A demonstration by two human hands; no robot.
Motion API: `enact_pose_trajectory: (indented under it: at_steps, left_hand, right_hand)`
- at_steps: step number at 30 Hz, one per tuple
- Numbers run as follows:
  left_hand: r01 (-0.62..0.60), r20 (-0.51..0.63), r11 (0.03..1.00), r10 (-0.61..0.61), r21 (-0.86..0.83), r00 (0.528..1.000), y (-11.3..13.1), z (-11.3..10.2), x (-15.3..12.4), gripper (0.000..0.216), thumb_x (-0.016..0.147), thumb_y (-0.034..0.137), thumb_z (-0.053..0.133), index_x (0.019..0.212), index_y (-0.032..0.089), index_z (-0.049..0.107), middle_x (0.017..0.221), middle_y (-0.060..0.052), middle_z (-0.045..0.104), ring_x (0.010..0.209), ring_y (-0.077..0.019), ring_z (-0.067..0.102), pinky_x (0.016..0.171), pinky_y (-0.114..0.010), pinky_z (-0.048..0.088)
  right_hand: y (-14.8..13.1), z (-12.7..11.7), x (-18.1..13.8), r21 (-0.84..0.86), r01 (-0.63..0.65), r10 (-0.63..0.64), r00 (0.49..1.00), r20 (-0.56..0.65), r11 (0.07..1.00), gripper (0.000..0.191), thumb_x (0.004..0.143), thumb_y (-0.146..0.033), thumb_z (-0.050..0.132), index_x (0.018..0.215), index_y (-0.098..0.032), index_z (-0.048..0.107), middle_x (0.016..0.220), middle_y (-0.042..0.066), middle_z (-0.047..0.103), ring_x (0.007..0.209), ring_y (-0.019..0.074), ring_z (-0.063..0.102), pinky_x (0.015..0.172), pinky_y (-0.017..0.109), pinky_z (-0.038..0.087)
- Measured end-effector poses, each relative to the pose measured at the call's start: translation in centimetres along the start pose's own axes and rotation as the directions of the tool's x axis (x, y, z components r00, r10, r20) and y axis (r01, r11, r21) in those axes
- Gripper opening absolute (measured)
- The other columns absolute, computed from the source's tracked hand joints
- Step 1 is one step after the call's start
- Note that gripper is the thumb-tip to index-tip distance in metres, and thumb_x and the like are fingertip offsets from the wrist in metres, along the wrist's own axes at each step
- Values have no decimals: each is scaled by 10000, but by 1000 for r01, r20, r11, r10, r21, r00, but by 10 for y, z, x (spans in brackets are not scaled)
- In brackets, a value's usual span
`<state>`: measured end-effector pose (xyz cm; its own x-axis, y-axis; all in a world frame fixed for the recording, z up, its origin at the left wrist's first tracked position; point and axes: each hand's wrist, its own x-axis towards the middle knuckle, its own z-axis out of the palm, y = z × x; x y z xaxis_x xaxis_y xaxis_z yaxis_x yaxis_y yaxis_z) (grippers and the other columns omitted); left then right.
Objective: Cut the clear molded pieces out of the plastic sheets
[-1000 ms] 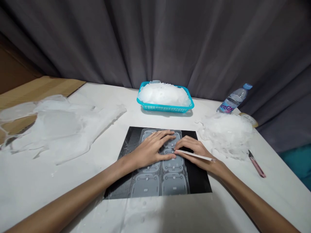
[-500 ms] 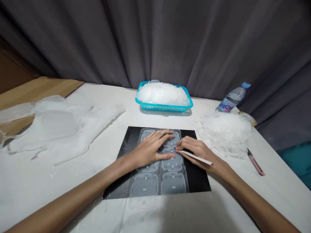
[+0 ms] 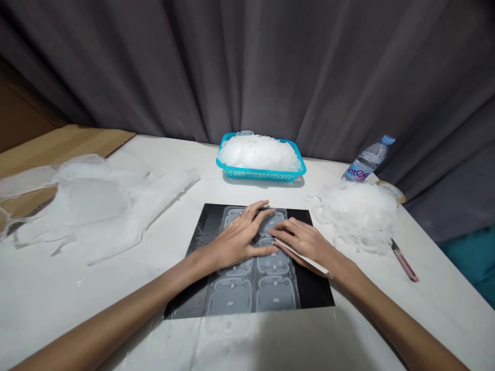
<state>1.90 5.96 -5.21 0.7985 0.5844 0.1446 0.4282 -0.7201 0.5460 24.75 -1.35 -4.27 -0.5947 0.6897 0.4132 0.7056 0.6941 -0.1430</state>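
A clear plastic sheet of moulded rounded-rectangle shapes lies on a black mat in front of me. My left hand rests flat on the sheet with fingers stretched out, pressing it down. My right hand is closed round a thin white stick-like tool, whose tip touches the sheet just beside my left thumb. What kind of tool it is I cannot make out.
A turquoise basket heaped with clear plastic pieces stands behind the mat. A loose pile of plastic scraps lies to the right, with a pink cutter and a water bottle. Large clear sheets cover the left.
My right hand has slid a little left and towards the far side along the sheet with the tool. My left hand has stayed pressing the sheet, its fingers now slightly more spread.
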Motion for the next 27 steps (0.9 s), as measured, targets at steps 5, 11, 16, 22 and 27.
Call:
enact_pose_trajectory:
  at_steps: [5,11,16,22,27]
  left_hand:
    - [50,19,999,-51,17,999,-1,1,2,1156,901,721,632,1686,203,-41,1733,-214,129,1607,-377,154,1262,-556,292]
    - [129,31,990,-128,-47,991,0,-1,1,1256,848,765,660,1680,210,-99,1744,-223,89,1604,-393,164,1257,-584,273]
    - [106,-225,963,-163,-248,961,1,-1,5,1143,849,626,765,1680,311,46,1629,-159,393,1478,-340,424,1194,-527,365]
    - [94,-273,895,-231,-435,934,7,-8,15,269,969,437,661,1062,191,718,980,-24,710,901,-204,641,848,-315,482]
    - [145,-234,742,-381,-655,894,1,-10,20,348,910,505,704,888,171,607,780,32,564,702,-144,541,644,-243,432]
  right_hand:
    - [23,-5,11,-2,-103,101,987,-127,995,219,1067,-211,484,1122,-183,695,1044,107,736,967,251,677,836,393,560]
    - [81,-48,29,305,-456,528,821,-218,836,231,1018,-313,563,1012,-215,773,1029,83,737,989,265,676,898,432,527]
    - [47,-69,42,490,-326,345,937,55,809,188,1012,-328,624,1036,-258,797,1070,49,742,1065,232,653,980,415,491]
    - [31,-76,45,565,-319,366,930,31,761,280,1042,-379,590,1258,-297,747,1015,43,651,975,211,619,912,384,493]
    - [39,-60,32,373,-352,453,862,-229,858,497,1113,-428,366,954,-245,800,1041,82,595,1064,252,552,1012,450,445]
